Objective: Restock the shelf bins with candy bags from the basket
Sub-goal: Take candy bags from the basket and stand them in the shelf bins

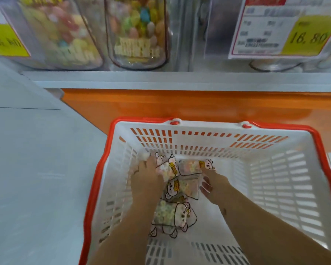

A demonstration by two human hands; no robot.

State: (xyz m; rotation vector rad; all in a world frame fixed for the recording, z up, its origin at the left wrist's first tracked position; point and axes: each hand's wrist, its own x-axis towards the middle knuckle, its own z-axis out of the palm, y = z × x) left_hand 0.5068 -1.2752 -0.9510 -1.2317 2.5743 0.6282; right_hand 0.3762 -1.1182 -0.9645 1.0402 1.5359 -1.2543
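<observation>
Down in basket (208,128), left hand (149,175) covered a candy bag (165,166), grip unclear; right hand (213,185) fingers spread. Slick bags might slip.

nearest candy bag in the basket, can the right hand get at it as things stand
Probably yes: the nearest candy bag lies uncovered in the basket, and the right hand is inside too, just beyond it.
</observation>
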